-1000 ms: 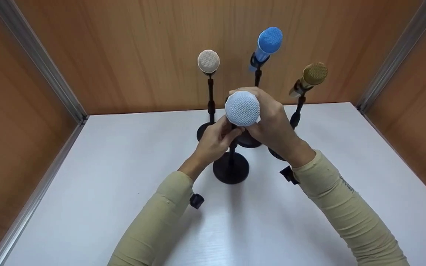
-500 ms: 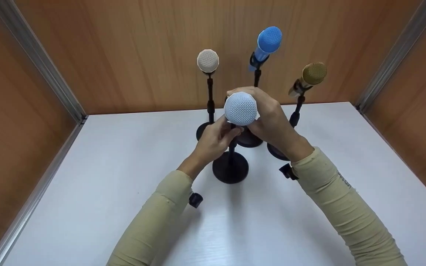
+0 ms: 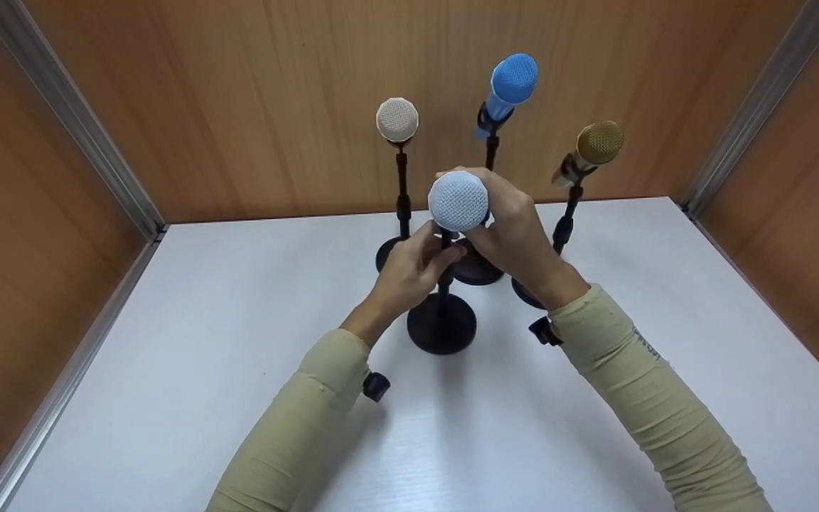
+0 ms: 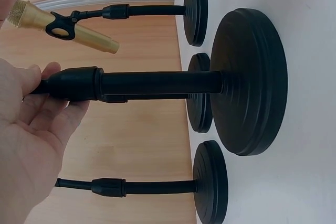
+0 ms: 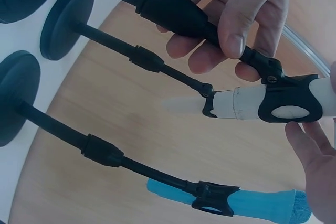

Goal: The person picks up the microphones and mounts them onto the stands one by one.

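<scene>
A pale white microphone (image 3: 458,201) sits in the black clip (image 5: 291,99) of the front stand, whose round base (image 3: 442,324) rests on the white table. My left hand (image 3: 409,274) pinches the thin upper rod of this stand (image 4: 157,82) between thumb and fingers, just above the collar. Up at the microphone, my right hand (image 3: 516,227) curls round its body behind the head; in the right wrist view its fingers (image 5: 302,142) meet the clip's underside. The microphone head hides part of that grip in the head view.
Behind stand a cream microphone (image 3: 397,119), a blue microphone (image 3: 513,80) and a gold microphone (image 3: 600,142), each on its own black stand. The blue one's base sits close behind my hands. Wood panels (image 3: 274,107) enclose the table (image 3: 225,320) at the back and sides.
The white microphone's head has risen slightly and shifted left in the head view, showing more of the rod below. My right hand has moved a little left with it; the left hand keeps its grip.
</scene>
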Tool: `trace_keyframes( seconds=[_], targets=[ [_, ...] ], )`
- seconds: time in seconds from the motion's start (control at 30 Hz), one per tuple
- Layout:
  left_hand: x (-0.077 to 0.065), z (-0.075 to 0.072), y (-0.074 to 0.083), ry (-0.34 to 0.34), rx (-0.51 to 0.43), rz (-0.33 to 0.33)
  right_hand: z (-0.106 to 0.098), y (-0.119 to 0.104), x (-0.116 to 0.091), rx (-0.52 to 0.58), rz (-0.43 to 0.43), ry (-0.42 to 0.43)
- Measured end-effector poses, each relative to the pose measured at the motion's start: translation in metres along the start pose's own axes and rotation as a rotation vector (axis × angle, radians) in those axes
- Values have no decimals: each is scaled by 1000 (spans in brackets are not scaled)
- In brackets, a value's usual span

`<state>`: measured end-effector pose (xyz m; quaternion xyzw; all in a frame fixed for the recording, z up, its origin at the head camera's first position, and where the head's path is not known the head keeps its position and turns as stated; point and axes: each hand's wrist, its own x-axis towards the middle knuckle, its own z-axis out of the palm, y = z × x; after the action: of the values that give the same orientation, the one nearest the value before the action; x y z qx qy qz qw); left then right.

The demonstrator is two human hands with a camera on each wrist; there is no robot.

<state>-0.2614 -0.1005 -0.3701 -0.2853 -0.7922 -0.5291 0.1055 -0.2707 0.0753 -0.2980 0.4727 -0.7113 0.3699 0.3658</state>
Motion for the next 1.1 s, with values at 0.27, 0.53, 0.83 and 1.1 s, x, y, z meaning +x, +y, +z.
trace_keyframes(
  seconds=[0.27, 0.53, 0.83, 1.1],
  targets=[
    [-1, 0, 0, -2, -11, -5, 3, 6, -3, -29, 44, 8],
    [1, -1, -1, -17, -33, 47, -7, 0, -2, 65, -47, -46],
    [2, -2, 2, -28, -95, -19, -12, 0, 4, 254, 4, -95],
    [0, -6, -2, -34, -109, -48, -7, 5, 4, 261, 13, -76]
  ],
)
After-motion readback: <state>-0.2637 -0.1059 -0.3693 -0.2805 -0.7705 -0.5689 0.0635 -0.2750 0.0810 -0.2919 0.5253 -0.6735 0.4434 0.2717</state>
